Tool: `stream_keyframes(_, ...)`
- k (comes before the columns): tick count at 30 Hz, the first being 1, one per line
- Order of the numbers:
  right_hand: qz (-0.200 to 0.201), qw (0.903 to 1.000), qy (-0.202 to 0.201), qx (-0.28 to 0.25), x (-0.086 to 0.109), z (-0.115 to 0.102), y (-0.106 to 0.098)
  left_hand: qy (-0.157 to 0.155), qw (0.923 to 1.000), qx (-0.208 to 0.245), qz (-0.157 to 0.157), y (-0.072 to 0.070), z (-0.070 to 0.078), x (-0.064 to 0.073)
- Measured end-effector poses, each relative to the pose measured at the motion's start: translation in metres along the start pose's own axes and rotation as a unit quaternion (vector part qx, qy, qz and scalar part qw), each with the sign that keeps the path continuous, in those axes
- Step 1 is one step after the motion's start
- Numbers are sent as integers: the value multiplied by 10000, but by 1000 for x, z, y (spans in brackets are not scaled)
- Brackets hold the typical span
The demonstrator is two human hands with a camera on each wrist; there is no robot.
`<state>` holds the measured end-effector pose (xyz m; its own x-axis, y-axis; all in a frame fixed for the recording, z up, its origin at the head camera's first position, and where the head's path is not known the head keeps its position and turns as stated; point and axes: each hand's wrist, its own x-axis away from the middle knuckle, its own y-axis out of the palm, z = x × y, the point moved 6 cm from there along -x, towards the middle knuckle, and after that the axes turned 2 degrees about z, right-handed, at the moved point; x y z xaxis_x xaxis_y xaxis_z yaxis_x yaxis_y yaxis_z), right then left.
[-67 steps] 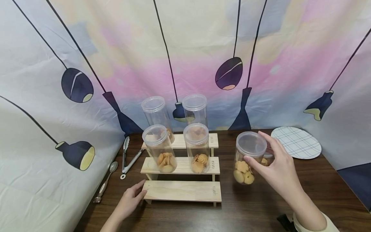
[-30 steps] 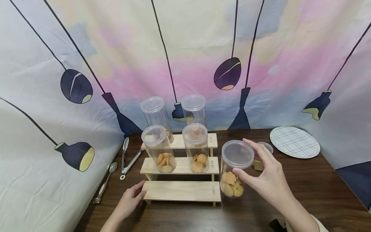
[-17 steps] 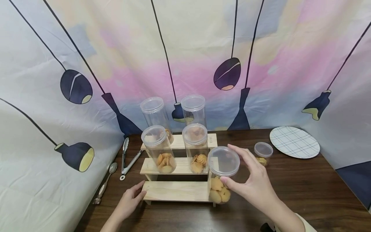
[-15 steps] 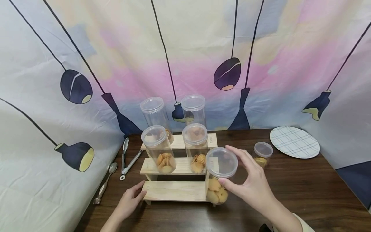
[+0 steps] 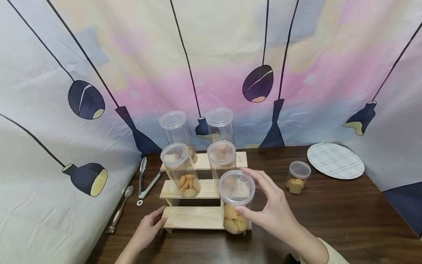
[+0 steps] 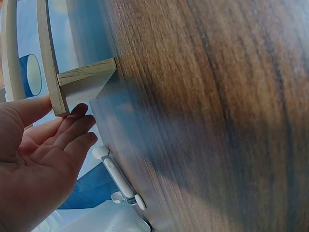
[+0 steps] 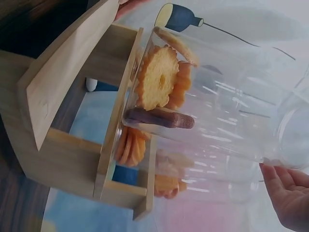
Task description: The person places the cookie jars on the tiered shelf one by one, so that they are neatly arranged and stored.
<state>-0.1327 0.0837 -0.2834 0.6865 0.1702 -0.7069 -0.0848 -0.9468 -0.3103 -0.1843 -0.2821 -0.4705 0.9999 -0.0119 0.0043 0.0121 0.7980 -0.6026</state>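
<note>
My right hand (image 5: 273, 205) grips a tall clear jar of cookies (image 5: 232, 218) by its lidded top, thumb and fingers on opposite sides. In the head view, the jar's lower part overlaps the right end of the lowest shelf on a three-step wooden stand (image 5: 191, 217). The stand's left end is pinched by my left hand (image 5: 150, 227). The left wrist view has the thumb on one face of the board (image 6: 50, 63) and the fingers curled at the other. Two jars stand on the middle step, including a left jar (image 5: 189, 183); two more stand on the top step.
A small lidded jar of cookies (image 5: 296, 179) and a checked oval plate (image 5: 335, 161) lie to the right. Metal tongs (image 5: 150, 187) and a spoon (image 5: 120, 207) are left of the stand. A printed curtain (image 5: 211, 55) hangs behind the dark wooden table (image 5: 333, 216).
My right hand has carried the jar leftward and toward me, from beside the small jar to the lowest shelf's right end. The left hand has stayed on the stand.
</note>
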Motion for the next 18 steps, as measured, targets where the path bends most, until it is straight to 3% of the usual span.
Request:
stream_keyframes(7, -101, 9988, -106, -476, -3, 2, 18, 20, 10000, -24, 8, 0, 2, 0)
stream_keyframes(18, -464, 9957, 152, -783, 2, 34, 61, -14, 10000, -95, 4, 0, 4, 1)
